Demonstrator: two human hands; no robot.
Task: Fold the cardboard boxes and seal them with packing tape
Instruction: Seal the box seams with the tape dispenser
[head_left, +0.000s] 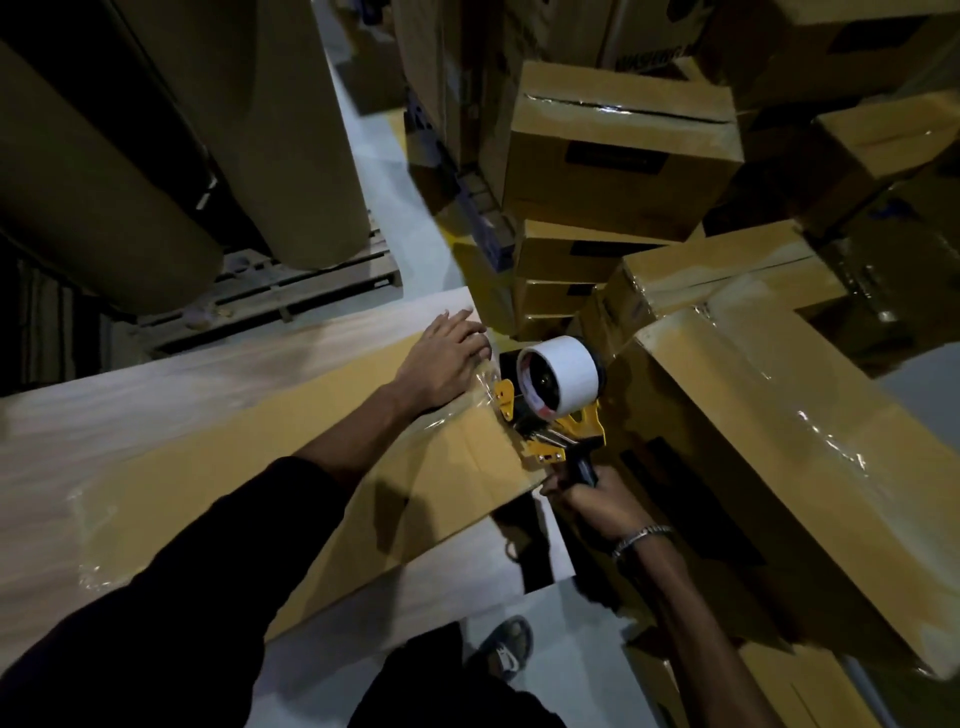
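A long cardboard box (291, 467) lay on a pale wooden table (130, 395), its right end reaching the table's right edge. The box was closed, so nothing of any contents showed. Clear packing tape (467, 402) ran shiny along its top and over the right end.

The left hand (447, 358) rested flat on the far right corner of the box, fingers straight and spread, pressing the tape down. The right hand (592, 501), with a metal bracelet (641, 535) at the wrist, had its fingers curled tight around the black handle of a yellow tape dispenser (561, 415), which touched the right end of the box. A white tape roll (563, 376) sat on top of the dispenser.

To the right and farther off, sealed boxes (618, 150) were piled, all shut with glossy tape across their seams. At far left stood large brown paper rolls (104, 197) on a wooden pallet (291, 291). A sandalled foot (506, 647) showed on the floor near the bottom.
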